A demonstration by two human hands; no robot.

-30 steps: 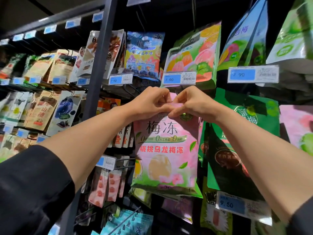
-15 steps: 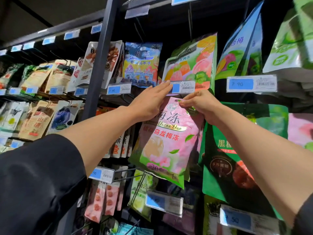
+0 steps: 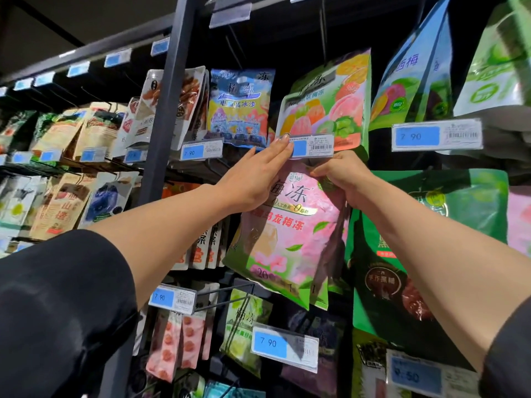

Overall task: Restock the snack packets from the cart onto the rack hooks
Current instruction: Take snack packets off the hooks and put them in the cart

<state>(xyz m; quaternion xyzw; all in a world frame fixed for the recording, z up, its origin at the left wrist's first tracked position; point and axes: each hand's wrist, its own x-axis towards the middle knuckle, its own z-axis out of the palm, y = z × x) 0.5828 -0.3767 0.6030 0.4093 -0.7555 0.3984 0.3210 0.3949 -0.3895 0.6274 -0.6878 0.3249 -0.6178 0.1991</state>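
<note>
Head view: pink packet [image 3: 287,234] going onto its rack hook.
Right hand [image 3: 343,175] pinches the packet top; left hand [image 3: 255,176], fingers straight, lifts price tag [image 3: 311,145]. Next: seat the hole, probably.

Price tag [image 3: 311,145] blocks hook – packets [image 3: 324,101] crowd above.

"7 90" on blue price tags [image 3: 417,136] — "梅冻" on the pink packet [image 3: 290,234].
</note>
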